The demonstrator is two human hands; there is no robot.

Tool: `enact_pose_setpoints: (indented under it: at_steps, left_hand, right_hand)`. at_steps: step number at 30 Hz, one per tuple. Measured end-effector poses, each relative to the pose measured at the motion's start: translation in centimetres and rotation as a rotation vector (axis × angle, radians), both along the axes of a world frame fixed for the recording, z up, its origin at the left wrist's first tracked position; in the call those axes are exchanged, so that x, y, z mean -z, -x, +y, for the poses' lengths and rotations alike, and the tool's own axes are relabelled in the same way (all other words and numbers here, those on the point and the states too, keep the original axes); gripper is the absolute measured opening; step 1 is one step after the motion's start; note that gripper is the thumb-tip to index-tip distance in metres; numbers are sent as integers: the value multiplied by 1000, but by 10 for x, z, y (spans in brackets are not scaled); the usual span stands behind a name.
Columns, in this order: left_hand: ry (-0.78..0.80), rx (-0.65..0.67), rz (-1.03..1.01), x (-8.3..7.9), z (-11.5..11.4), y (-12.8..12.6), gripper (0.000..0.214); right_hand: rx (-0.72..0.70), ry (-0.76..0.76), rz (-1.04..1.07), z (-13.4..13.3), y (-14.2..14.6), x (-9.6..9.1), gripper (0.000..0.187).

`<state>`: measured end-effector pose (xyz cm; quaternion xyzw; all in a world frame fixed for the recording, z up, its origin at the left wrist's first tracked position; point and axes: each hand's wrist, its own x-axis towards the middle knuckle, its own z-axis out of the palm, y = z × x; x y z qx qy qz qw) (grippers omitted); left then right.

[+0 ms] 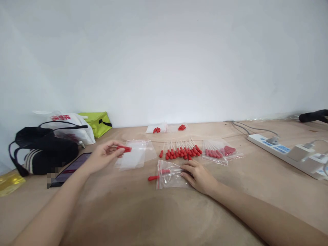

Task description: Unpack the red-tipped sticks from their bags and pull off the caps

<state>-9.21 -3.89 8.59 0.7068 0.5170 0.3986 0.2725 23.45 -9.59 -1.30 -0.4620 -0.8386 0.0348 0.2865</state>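
My left hand [109,153] is raised on the left, thumb and fingers closed on a small bulb-shaped red piece [124,149]; there may be more than one. Beneath and beside it lie several flat clear zip bags [135,159]. My right hand [197,176] rests at the right end of another clear zip bag [174,179], its fingertips pressing and gripping the plastic. Inside that bag a red piece [166,171] shows near the opening. A second red piece [153,178] lies at the opening, its bulb end sticking out to the left.
Red-tipped pieces with pale stems [181,152] lie in rows behind my right hand. Filled zip bags [215,153] are to their right. Two small red heaps [156,130] sit by the wall. A power strip [284,153] is right; a phone [69,171] and black bag [51,153] left.
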Motion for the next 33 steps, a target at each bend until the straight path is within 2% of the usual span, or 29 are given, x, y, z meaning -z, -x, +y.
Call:
enact_pose_setpoints:
  at_steps: [2, 4, 5, 8, 11, 14, 17, 24, 28, 33]
  left_hand:
    - [-126, -134, -54, 1, 7, 2, 36]
    - [-219, -239, -30, 11, 14, -10, 33]
    - [-252, -249, 13, 19, 17, -20, 30]
    - [-403, -109, 247, 43, 25, -55, 19]
    - [-454, 28, 429, 57, 29, -80, 15]
    - [-404, 80, 489, 61, 31, -92, 13]
    - [-283, 96, 416, 61, 32, -95, 19]
    - [181, 36, -74, 70, 39, -103, 31]
    - [245, 39, -109, 76, 40, -106, 30]
    - [240, 19, -64, 72, 38, -103, 33]
  right_hand:
    - [2, -3, 0, 0, 0, 0, 23]
    - [3, 2, -2, 0, 1, 0, 23]
    - [4, 5, -3, 0, 1, 0, 23]
    - [5, 8, -2, 0, 1, -1, 23]
    - [8, -1, 1, -1, 1, -2, 23]
    - [12, -2, -2, -1, 1, -2, 23]
    - [8, 6, -9, -1, 1, -3, 23]
    - [12, 20, -13, -1, 1, -3, 22]
    - [3, 12, -12, -1, 1, -3, 22]
    - [3, 17, -13, -1, 1, -3, 22]
